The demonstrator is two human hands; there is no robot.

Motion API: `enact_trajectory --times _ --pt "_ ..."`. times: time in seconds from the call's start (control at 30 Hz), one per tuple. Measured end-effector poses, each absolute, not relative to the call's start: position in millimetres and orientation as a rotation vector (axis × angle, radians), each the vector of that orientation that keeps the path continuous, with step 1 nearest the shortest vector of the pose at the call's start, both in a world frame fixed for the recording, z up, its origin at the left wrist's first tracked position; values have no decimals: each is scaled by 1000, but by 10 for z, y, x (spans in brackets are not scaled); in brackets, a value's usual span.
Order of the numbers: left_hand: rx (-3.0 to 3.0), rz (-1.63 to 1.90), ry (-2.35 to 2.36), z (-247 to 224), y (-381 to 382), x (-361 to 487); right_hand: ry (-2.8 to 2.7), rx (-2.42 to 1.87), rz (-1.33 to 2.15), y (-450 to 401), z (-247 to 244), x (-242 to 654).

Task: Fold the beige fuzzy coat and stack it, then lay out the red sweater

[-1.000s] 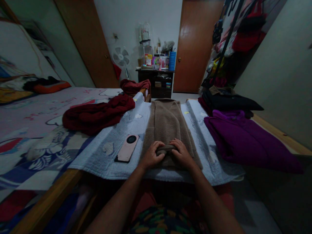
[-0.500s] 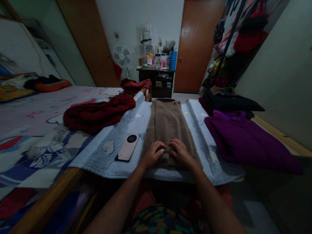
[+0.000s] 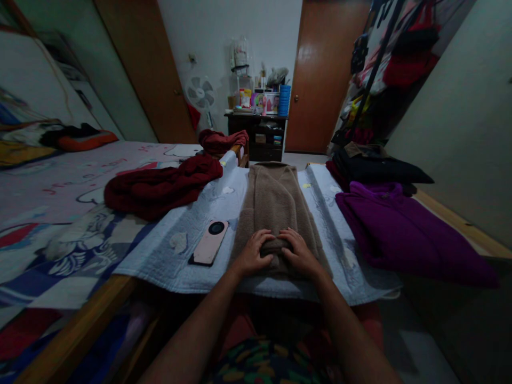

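Observation:
A brown fleecy garment (image 3: 276, 197) lies folded lengthwise on a pale blue quilted cloth (image 3: 164, 261), its near end turned up into a small fold. My left hand (image 3: 256, 253) curves round the left side of that fold, fingers forward and thumb on the near side. On the right side, my right hand (image 3: 296, 253) does the same, its thumb apart from the fingers. Both hands grip the fold between thumb and fingers. A pink phone (image 3: 210, 242) with a round black camera lies left of the garment.
Dark red clothing (image 3: 160, 186) rests at the left on the patterned bed (image 3: 80, 181). To the right are a folded purple garment (image 3: 404, 229) and a stack of dark clothes (image 3: 376, 165). A fan (image 3: 201, 93) stands by the back wall.
Both thumbs have moved nearer to me and apart from the fingers, which now reach over the fold. The fold shows more clearly between my hands.

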State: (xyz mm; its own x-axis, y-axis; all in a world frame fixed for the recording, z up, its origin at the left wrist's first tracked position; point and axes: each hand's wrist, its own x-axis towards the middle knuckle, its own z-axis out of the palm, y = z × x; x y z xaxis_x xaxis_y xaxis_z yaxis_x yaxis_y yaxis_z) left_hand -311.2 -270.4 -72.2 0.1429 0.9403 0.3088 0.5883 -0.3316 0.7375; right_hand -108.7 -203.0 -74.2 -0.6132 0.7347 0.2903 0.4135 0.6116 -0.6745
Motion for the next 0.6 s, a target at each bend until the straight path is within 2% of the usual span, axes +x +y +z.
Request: enact_trajectory --times 0.23,0.43,0.6 --pt "1983 1056 1447 -712 -2715 -3117 -2210 -935 846 -1929 -585 -1149" --pt "1976 1068 1440 -737 -2718 -3125 -2213 -1092 611 -1711 -368 -1380" --pt "1967 1098 1449 -750 -2710 -3124 -2201 -1046 474 -1657 -543 -1565"
